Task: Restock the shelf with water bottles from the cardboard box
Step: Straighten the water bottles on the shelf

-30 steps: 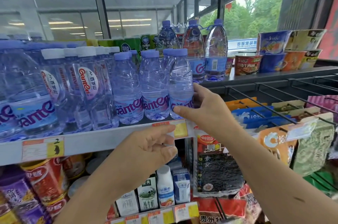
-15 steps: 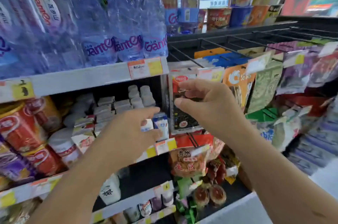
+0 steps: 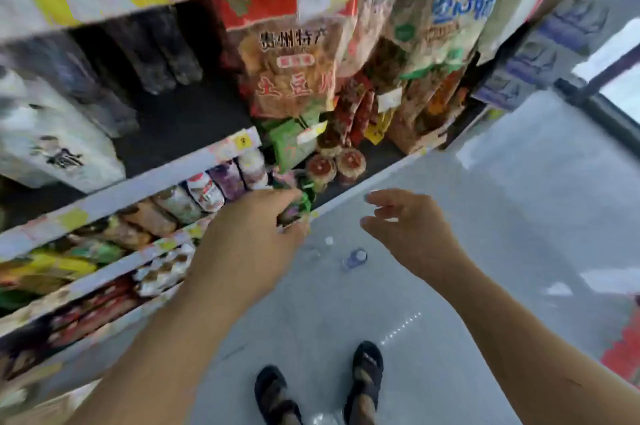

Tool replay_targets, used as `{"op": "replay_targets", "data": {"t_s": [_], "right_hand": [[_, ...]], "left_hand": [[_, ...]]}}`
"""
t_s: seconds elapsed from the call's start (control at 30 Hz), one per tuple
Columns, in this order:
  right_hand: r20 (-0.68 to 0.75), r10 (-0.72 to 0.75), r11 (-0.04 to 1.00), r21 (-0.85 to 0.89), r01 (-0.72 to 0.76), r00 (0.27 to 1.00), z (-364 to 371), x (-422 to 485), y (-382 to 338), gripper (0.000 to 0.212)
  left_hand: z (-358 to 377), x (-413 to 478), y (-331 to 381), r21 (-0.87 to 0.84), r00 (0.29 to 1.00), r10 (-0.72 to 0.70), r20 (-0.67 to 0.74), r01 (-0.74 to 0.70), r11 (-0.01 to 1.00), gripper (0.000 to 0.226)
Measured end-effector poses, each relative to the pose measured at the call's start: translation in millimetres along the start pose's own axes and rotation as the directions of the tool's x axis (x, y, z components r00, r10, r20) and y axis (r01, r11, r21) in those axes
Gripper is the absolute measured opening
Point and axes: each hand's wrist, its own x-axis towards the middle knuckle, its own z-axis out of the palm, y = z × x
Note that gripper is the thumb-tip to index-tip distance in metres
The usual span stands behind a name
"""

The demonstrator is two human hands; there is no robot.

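Note:
Both of my hands hang in the air above the grey floor, holding nothing. My left hand [image 3: 256, 234] is in front of the low shelves with its fingers loosely apart. My right hand [image 3: 405, 227] is to its right, fingers spread and curled. A small water bottle [image 3: 355, 258] with a pale cap stands on the floor between and below the hands; two more pale caps [image 3: 328, 240] show beside it, blurred. The stocked water shelf and the cardboard box are out of view.
Lower shelves [image 3: 173, 168] on the left carry cartons, small bottles and snack packs. Hanging snack bags [image 3: 294, 71] fill the upper middle. My feet in dark sandals [image 3: 367, 372] stand on the grey floor. A dark-framed glass door [image 3: 595, 98] is at the right.
The view has swung down from the water shelf to the low shelves and floor. Both hands have dropped away from the bottle row, and the right hand has let go of the bottle.

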Motion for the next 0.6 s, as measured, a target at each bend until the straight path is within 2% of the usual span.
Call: {"op": "replay_targets", "data": {"t_s": [0.13, 0.3, 0.43, 0.6], "right_hand": [[0.083, 0.143, 0.990, -0.008, -0.142, 0.986, 53.1, 22.6, 110.6, 0.022], [0.098, 0.142, 0.984, -0.117, -0.131, 0.985, 115.3, 71.2, 232.7, 0.029], [0.022, 0.094, 0.982, -0.168, -0.089, 0.995, 171.3, 118.6, 326.8, 0.026], [-0.016, 0.145, 0.968, -0.207, -0.145, 0.989, 239.1, 172.1, 426.9, 0.051]], "left_hand": [[103.5, 30.9, -41.2, 0.027, 0.998, -0.048, 0.048, 0.047, 0.999, 0.045], [233.7, 77.3, -90.4, 0.070, 0.992, -0.088, 0.088, 0.082, 0.994, 0.044], [329.3, 113.0, -137.3, 0.065, 0.983, -0.128, 0.133, 0.120, 0.991, 0.046], [424.1, 146.9, -199.0, 0.082, 0.972, -0.167, 0.163, 0.155, 0.985, 0.046]]}}
